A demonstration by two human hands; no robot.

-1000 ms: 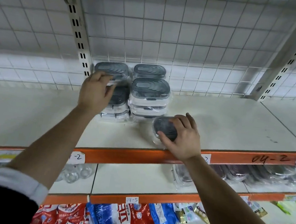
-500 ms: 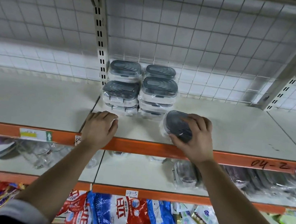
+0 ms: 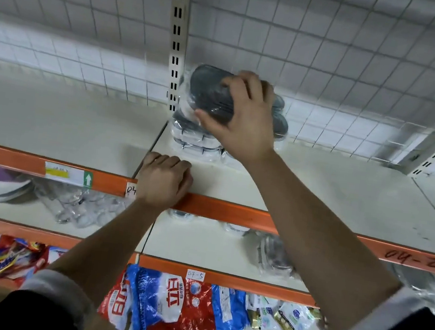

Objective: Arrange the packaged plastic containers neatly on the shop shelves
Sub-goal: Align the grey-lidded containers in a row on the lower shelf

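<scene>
The packaged container (image 3: 209, 93) sits in the right hand (image 3: 244, 118), over the top of the stack of containers (image 3: 197, 142) at the back of the shelf (image 3: 332, 185). Whether it already rests on the pack beneath or hangs just above it cannot be told. It has a dark lid on a pale tub, sealed in clear film. It is probably light and fairly stiff, though thin plastic may flex if squeezed. The film looks glossy and loose, so it is likely to slip against the skin and against the wrapped packs below.

The grip spans the lid: the fingers curl over its far edge and the thumb presses the near left edge. That seems a sound place to hold, since the rim is the stiffest part, and a hold on the slack film alone would let the tub swing.

Under the grip the stack rises in wrapped layers. To the right of the grip more dark lids (image 3: 280, 123) show beside the hand. Just left of the grip stands the slotted upright (image 3: 177, 48), near enough to catch a corner of the pack. Behind everything is the wire grid (image 3: 335, 55).

Nearer the person and lower than the grip, the left hand (image 3: 164, 181) rests on the shelf just by its orange front edge (image 3: 232, 213) with its fingers curled under, holding no pack. Below lie more wrapped goods and a red and blue bag (image 3: 178, 306).
</scene>
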